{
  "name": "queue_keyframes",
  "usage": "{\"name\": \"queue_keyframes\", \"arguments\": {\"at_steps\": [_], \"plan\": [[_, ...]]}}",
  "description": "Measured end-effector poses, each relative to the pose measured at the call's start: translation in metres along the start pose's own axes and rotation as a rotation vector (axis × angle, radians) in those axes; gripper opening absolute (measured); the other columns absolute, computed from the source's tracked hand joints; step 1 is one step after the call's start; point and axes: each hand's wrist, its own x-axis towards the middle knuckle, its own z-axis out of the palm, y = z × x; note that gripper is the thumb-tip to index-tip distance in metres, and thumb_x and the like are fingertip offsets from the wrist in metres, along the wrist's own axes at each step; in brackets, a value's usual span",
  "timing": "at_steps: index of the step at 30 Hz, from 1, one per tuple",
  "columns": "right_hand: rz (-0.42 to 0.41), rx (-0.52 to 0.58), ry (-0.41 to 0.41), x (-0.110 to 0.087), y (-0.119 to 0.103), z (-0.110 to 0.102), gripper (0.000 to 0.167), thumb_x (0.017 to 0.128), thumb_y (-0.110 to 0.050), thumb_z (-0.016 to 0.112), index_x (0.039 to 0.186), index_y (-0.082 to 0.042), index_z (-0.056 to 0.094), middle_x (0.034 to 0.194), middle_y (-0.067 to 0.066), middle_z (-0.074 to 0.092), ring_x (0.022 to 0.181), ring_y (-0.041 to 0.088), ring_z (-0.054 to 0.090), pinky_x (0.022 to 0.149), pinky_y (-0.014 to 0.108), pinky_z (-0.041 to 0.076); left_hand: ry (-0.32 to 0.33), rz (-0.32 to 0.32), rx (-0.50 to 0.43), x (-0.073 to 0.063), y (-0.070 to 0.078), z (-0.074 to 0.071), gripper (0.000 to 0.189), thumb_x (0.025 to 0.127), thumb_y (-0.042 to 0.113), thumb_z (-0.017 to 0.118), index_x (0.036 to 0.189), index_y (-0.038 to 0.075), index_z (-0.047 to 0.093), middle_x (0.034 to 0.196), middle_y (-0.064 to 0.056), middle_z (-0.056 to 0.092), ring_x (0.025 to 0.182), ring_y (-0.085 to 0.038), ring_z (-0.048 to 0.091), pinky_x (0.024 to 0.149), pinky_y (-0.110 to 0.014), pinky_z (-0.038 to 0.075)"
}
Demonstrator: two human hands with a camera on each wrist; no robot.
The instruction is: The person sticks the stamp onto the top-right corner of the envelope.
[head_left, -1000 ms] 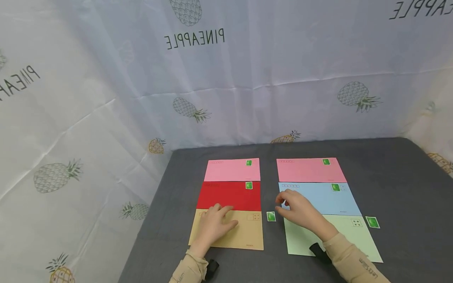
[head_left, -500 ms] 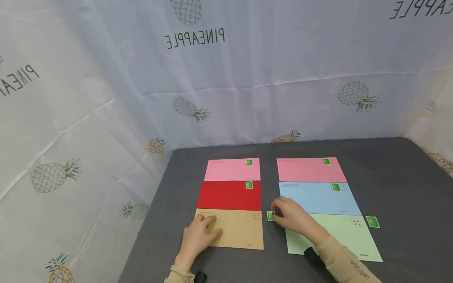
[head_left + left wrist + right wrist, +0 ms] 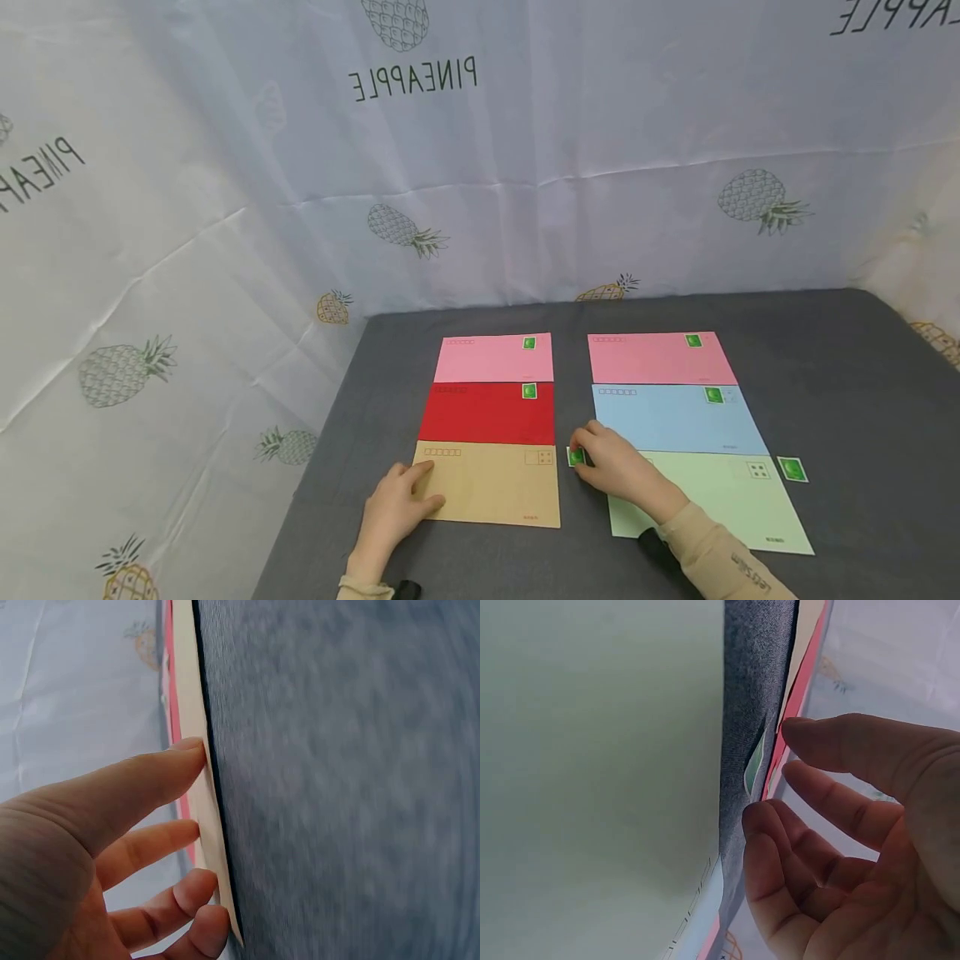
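My left hand (image 3: 390,512) rests at the left side of a tan envelope (image 3: 498,487), thumb and forefinger spread on its edge. In the left wrist view the thumb and fingertips touch the envelope's pale border. My right hand (image 3: 618,471) reaches over a light green envelope (image 3: 712,512) to a small green stamp (image 3: 576,457) in the gap between the two columns. Its fingertips are right at the stamp and overlap it in the head view. The right wrist view shows thumb and fingers apart, with the stamp (image 3: 755,769) slightly raised beyond them.
Above the tan envelope lie a red envelope (image 3: 487,414) and a pink one (image 3: 491,362), both stamped. The right column has a stamped blue envelope (image 3: 660,421) and a stamped pink one (image 3: 652,362). Another loose stamp (image 3: 792,469) lies right of the green envelope. A pineapple-print curtain (image 3: 525,167) stands behind.
My left hand has slid left across the tan envelope to its left edge. My right hand has come down and left to the loose stamp, which still lies between the columns.
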Motion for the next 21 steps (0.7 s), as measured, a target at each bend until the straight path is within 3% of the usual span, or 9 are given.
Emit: {"name": "queue_keyframes", "arguments": {"at_steps": [9, 21], "plan": [[0.024, -0.025, 0.007, 0.002, -0.001, 0.004, 0.014, 0.075, -0.003, 0.071, 0.084, -0.006, 0.061, 0.083, 0.004, 0.053, 0.067, 0.01, 0.044, 0.059, 0.024, 0.042, -0.045, -0.018, -0.055, -0.002, -0.01, -0.008, 0.058, 0.068, 0.03, 0.079, 0.12, 0.013, 0.063, 0.07, 0.0, 0.041, 0.061, -0.01, 0.035, 0.054, -0.024, 0.028], [0.044, -0.038, 0.007, 0.006, -0.001, 0.005, 0.007, 0.078, -0.002, 0.068, 0.083, -0.004, 0.062, 0.078, 0.004, 0.053, 0.065, 0.01, 0.046, 0.058, 0.026, 0.043, -0.071, -0.018, -0.069, -0.001, -0.013, -0.008, 0.058, 0.068, 0.03, 0.08, 0.122, 0.014, 0.063, 0.07, -0.001, 0.04, 0.062, -0.012, 0.035, 0.054, -0.026, 0.027]]}}
